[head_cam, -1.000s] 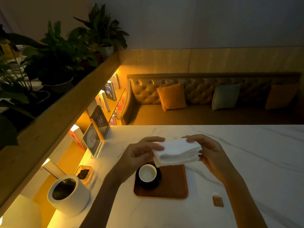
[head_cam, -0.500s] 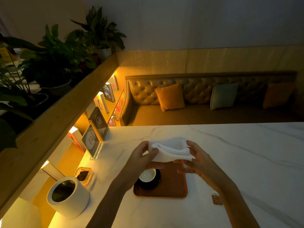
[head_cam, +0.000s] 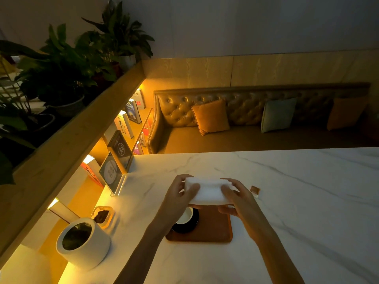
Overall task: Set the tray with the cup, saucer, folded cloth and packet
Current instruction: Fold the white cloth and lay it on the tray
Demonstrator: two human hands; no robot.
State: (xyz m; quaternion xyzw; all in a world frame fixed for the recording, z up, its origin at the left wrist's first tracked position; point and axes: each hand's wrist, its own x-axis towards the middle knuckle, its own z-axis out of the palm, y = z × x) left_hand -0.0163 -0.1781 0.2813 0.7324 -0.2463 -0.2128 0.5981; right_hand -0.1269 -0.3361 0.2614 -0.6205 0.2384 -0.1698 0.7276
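Placement of the white folded cloth (head_cam: 207, 192) is in hand: left hand (head_cam: 178, 194) and right hand (head_cam: 239, 201) grip its ends above the brown rectangular tray (head_cam: 215, 232) (white cup (head_cam: 184, 217) on black saucer (head_cam: 191, 226) at left). Next: lower it flat beside them.

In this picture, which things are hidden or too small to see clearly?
Head view:
- cup: partly hidden by the left hand and the cloth; contents unclear.
- tray: far edge hidden by the cloth and the right hand.
- packet: too small and dim to read.
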